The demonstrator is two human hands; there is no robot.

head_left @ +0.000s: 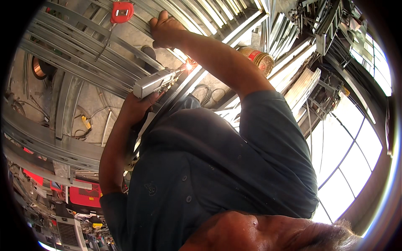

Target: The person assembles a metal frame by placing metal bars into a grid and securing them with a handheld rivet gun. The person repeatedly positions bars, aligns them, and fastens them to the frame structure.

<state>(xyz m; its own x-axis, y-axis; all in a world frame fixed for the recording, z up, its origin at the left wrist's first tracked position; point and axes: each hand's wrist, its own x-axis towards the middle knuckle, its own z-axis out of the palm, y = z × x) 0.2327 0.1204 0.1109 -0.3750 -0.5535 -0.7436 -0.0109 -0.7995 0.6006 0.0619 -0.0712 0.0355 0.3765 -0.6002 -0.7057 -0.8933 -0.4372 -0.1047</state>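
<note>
Taking 12 as the top of our view, we find the grey torch [151, 84] just left of centre, its long axis running from 8 to 2 o'clock. Its nozzle [177, 72] points to 2, ending at a bright spark [189, 65] beside a long metal bar [184, 85] that slants between 1 and 2. That meeting of tip and bar is, we judge, what the work turns on.

Our left hand [136, 109] is wrapped round the torch from its 7 o'clock side, some fingers hidden by the body. Our right hand [167, 35], at 11 o'clock from the spark, is the nearer to it; its fingers are bent with the thumb apart, over the metalwork, and we cannot tell whether they grip.

Farther out from the torch, we see a red tape measure [122, 12] towards 11, a round gold tin [262, 63] near 3, a copper-coloured spool [39, 69] at 9 and a red machine [83, 195] at 7.
</note>
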